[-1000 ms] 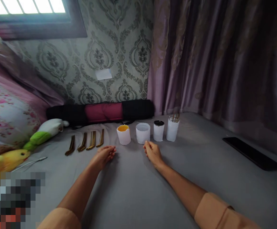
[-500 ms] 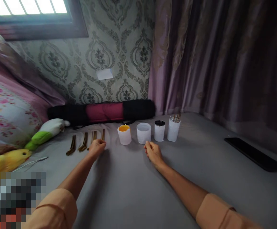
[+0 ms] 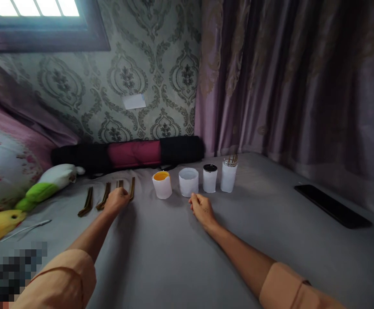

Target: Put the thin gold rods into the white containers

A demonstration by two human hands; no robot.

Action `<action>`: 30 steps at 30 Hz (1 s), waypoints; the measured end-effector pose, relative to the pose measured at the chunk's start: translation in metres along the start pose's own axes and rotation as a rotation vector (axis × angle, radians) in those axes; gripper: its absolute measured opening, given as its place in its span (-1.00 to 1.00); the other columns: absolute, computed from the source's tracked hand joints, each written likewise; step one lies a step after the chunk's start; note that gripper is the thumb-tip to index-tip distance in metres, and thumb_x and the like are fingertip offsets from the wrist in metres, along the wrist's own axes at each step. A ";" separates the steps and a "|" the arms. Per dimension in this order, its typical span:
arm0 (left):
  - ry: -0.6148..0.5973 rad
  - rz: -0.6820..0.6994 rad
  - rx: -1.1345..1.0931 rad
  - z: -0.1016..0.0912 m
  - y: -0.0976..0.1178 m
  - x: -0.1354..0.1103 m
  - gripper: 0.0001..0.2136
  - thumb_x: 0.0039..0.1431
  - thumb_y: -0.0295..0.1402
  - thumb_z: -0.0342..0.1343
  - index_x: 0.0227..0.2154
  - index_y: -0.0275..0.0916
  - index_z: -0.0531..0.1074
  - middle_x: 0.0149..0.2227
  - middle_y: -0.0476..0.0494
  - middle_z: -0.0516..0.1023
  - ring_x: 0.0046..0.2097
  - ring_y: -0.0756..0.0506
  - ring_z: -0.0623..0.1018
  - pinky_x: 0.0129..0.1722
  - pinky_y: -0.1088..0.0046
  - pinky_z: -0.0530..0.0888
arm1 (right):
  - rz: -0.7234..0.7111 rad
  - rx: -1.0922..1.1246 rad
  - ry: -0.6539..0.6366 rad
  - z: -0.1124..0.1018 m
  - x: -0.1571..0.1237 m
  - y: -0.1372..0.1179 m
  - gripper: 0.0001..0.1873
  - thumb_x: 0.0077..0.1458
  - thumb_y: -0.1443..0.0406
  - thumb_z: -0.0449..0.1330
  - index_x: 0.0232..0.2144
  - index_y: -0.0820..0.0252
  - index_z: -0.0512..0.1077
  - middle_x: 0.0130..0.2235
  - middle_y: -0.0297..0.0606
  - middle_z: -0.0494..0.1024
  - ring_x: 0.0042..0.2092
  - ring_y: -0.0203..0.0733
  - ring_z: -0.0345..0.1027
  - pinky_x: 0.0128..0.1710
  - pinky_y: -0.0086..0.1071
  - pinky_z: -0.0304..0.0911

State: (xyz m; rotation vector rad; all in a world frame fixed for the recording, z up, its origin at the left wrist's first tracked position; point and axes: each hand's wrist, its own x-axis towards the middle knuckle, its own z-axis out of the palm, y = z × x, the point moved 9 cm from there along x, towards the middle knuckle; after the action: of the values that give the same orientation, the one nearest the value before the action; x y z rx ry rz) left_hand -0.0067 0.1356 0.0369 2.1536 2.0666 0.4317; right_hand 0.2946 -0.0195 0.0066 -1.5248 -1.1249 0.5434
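Note:
Four-part rows aside, several slim brown stick bundles (image 3: 87, 201) lie on the grey sheet at the left. My left hand (image 3: 117, 200) is closed over one bundle, hiding its lower part, just left of the rightmost bundle (image 3: 132, 189). What its curled fingers hold, if anything, is hidden. My right hand (image 3: 202, 209) is also closed, low in front of a white-wrapped cup (image 3: 188, 184); no object shows in its fingers. Beside that cup stand a wrapped cup with orange inside (image 3: 162, 187), one with dark contents (image 3: 210, 180) and a taller one holding thin sticks (image 3: 228, 177).
A black and maroon rolled bag (image 3: 132, 154) lies along the wall. Plush toys (image 3: 50, 182) and a white cable (image 3: 28, 229) are at the left. A flat black object (image 3: 333, 206) rests at the right, before the curtain (image 3: 270, 86).
My left hand has shifted slightly left across the bundles. The view has turned a little to the right. My right hand stays closed near the white cup.

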 end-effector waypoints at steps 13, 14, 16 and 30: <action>0.004 0.099 0.145 0.016 -0.004 0.013 -0.72 -0.07 -0.28 -0.08 -0.34 -0.31 0.41 -0.23 -0.27 0.46 -0.17 -0.19 0.43 -0.29 0.41 0.33 | -0.004 -0.018 0.014 0.001 0.002 0.003 -0.59 0.06 0.11 -0.12 -0.61 0.23 0.32 -0.68 -0.37 0.29 -0.60 -0.38 0.15 -0.60 -0.53 0.01; 0.004 0.102 0.147 0.017 -0.004 0.013 -0.72 -0.08 -0.28 -0.07 -0.35 -0.30 0.41 -0.24 -0.27 0.46 -0.17 -0.19 0.43 -0.30 0.41 0.33 | -0.005 -0.017 0.013 0.001 0.002 0.003 -0.59 0.06 0.11 -0.12 -0.61 0.23 0.31 -0.68 -0.37 0.29 -0.60 -0.38 0.15 -0.61 -0.53 0.01; -0.001 0.121 0.153 0.018 -0.002 0.013 -0.74 -0.08 -0.28 -0.07 -0.38 -0.30 0.42 -0.26 -0.26 0.47 -0.17 -0.19 0.44 -0.30 0.41 0.33 | -0.010 -0.011 0.012 0.001 0.002 0.004 -0.58 0.06 0.11 -0.12 -0.61 0.23 0.31 -0.68 -0.37 0.28 -0.61 -0.38 0.15 -0.61 -0.53 0.01; -0.035 0.119 0.140 0.017 0.012 0.004 -0.79 -0.10 -0.38 -0.06 -0.41 -0.28 0.43 -0.28 -0.25 0.48 -0.18 -0.18 0.44 -0.28 0.42 0.32 | -0.015 0.002 -0.005 0.003 0.002 0.007 -0.56 0.06 0.07 -0.14 -0.58 0.24 0.34 -0.66 -0.35 0.30 -0.60 -0.38 0.16 -0.62 -0.53 0.02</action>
State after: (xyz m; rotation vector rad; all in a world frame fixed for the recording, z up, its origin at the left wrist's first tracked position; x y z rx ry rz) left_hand 0.0097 0.1409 0.0248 2.3546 2.0128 0.2666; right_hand 0.2957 -0.0162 -0.0004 -1.5125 -1.1384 0.5378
